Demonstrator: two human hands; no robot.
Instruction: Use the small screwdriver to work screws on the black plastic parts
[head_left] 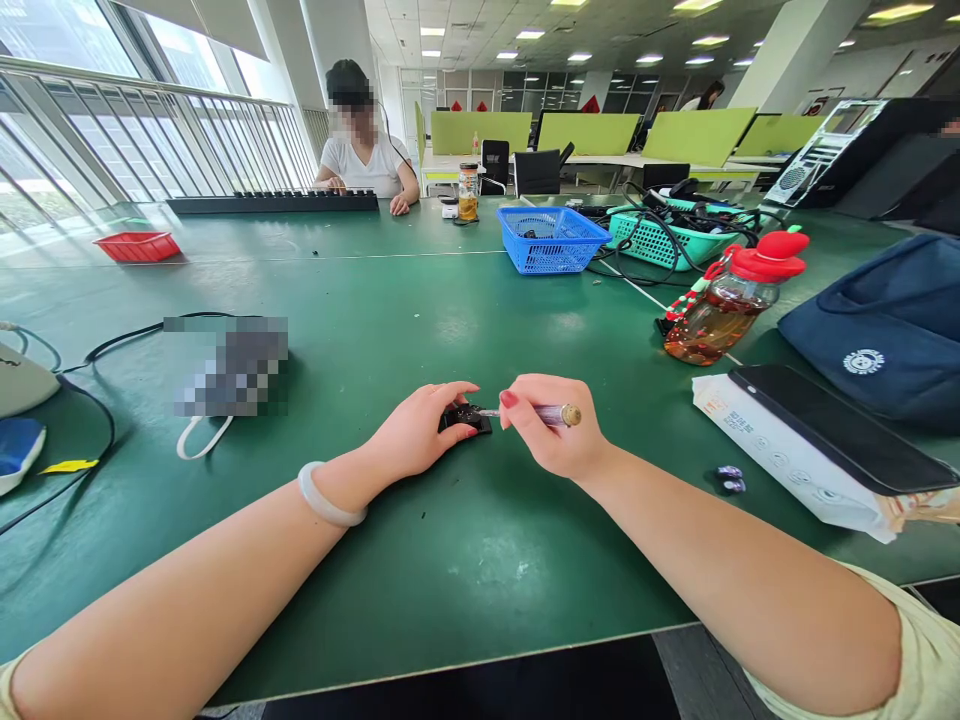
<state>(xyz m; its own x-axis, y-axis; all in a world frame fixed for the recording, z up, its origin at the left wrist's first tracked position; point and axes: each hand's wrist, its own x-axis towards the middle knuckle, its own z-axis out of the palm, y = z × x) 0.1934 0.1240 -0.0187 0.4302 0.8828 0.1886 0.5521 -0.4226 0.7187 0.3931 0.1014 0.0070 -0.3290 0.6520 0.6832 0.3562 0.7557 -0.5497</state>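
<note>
A small black part lies on the green table in front of me. My left hand is closed over its left side, holding it down with thumb and fingers. My right hand is closed around a slim screwdriver with a clear purple handle. Its metal tip points left and touches the black part. A pale bangle sits on my left wrist.
A bottle with a red lid lies tilted at right, beside a navy bag and a phone on a white packet. Blue, teal and red baskets stand further back. Another person sits across. Cables run at left.
</note>
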